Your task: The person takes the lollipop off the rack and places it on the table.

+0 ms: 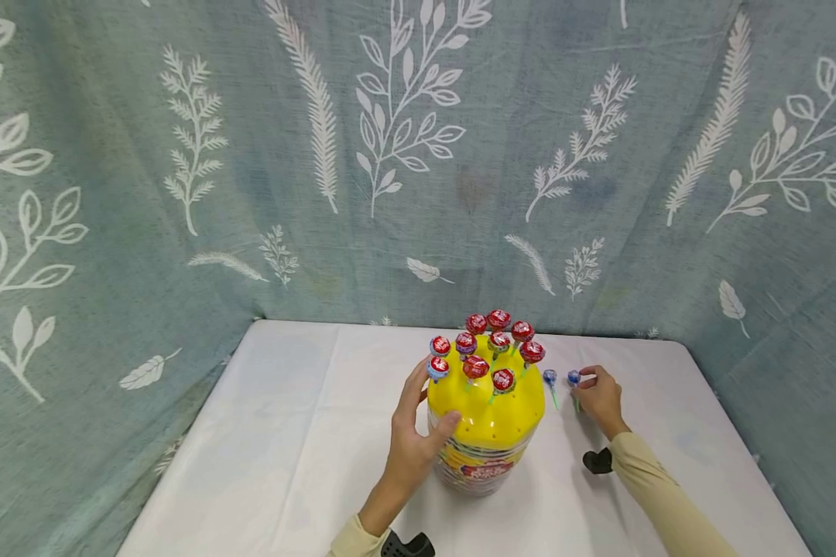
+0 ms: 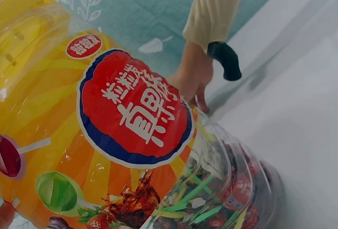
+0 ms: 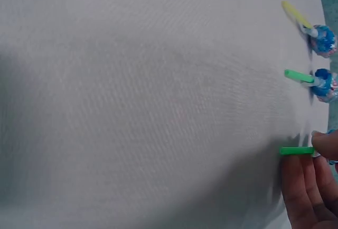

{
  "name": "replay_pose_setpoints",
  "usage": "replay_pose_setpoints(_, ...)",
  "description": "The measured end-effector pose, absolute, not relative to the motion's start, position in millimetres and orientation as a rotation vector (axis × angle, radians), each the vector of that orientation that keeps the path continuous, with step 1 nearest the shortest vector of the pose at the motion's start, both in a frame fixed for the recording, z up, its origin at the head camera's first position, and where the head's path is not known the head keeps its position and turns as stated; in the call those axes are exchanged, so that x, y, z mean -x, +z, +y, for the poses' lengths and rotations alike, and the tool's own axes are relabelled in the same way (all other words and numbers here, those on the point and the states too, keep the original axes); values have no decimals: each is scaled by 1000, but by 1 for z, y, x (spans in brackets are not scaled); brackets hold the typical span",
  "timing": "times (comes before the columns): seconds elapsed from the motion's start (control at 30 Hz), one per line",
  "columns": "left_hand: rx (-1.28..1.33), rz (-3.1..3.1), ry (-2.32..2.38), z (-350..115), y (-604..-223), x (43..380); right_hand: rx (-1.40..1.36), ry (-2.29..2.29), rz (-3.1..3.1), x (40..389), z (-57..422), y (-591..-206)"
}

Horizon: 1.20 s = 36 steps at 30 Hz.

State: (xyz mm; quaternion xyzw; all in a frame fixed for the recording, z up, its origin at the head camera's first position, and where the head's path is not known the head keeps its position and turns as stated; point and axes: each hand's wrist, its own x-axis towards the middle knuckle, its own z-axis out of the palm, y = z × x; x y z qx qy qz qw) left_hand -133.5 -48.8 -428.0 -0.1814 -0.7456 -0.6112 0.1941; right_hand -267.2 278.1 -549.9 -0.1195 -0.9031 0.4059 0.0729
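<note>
A large clear candy jar (image 1: 479, 472) with a yellow lid (image 1: 491, 418) stands on the table, and lollipops (image 1: 475, 367) in mostly red wrappers stand upright from the lid. My left hand (image 1: 414, 441) holds the jar by its left side, thumb near the lid's front edge. To the right of the jar, my right hand (image 1: 602, 398) pinches a blue-wrapped lollipop (image 1: 573, 378) with a green stick, low at the table. A second blue lollipop (image 1: 550, 377) lies just left of it. The right wrist view shows another, with a yellow stick (image 3: 296, 13).
White cloth covers the table (image 1: 306, 433). A grey-green leaf-patterned curtain (image 1: 251, 155) hangs behind and at both sides. Through the jar's lower wall, more lollipops (image 2: 237, 186) show. Small holes (image 1: 495, 435) dot the lid's front part.
</note>
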Motion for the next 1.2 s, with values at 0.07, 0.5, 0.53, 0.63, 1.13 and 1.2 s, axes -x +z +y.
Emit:
replay_pose_setpoints(0.07, 516, -2100, -1708, -49, -436, 137, 360, 1203, -2732, 268, 276, -552)
replay_pose_setpoints(0.5, 498, -2159, -1684, -52, -440, 141, 321, 1157, -2828, 264, 274, -546)
replay_pose_setpoints(0.53, 494, -2166, -1684, -51, -439, 141, 315, 1157, -2830, 263, 274, -545)
replay_pose_setpoints(0.63, 502, -2174, -1685, -50, -440, 143, 299, 1166, -2821, 261, 278, -543)
replay_pose_setpoints(1.13, 494, -2201, -1783, -47, -437, 144, -1, 1165, -2638, 247, 287, -491)
replay_pose_setpoints(1.2, 499, -2199, -1797, -48, -438, 144, -39, 1142, -2608, 244, 285, -483)
